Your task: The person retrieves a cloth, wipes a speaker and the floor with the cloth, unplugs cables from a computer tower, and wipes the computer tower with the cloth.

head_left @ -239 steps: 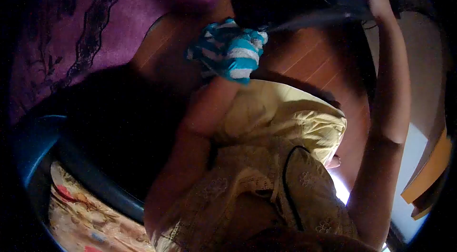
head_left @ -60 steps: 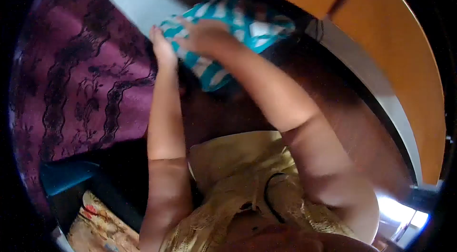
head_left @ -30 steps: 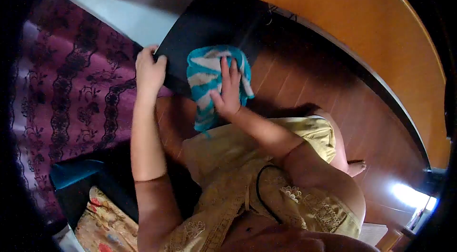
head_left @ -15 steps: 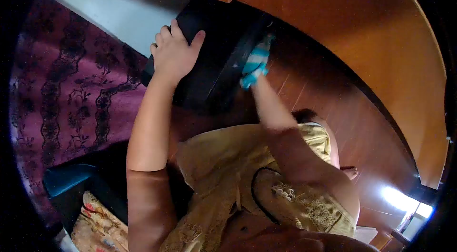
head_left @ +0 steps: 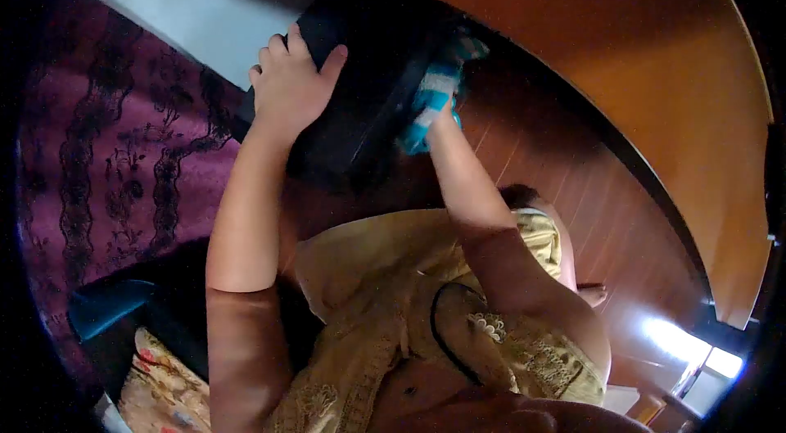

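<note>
My left hand point(head_left: 293, 89) lies flat with spread fingers on the top edge of a dark, box-like black object point(head_left: 352, 73); its exact kind is lost in shadow. On the right side of that object, my right hand point(head_left: 443, 117) presses a blue-and-white striped cloth point(head_left: 434, 87) against the black surface. Most of the right fingers are hidden by the cloth, which is bunched around them. A loose end of the cloth hangs out past the fingertips.
A curved wooden panel point(head_left: 589, 32) arches over the top and right. Purple patterned fabric point(head_left: 123, 163) covers the left, beside a pale surface point(head_left: 205, 15). Below is dark wooden flooring point(head_left: 524, 138). A floral fabric piece point(head_left: 164, 384) lies at lower left.
The right hand and cloth have shifted slightly, and more of the cloth now shows at its upper end. The left hand keeps its place on the black object while the view moves a little.
</note>
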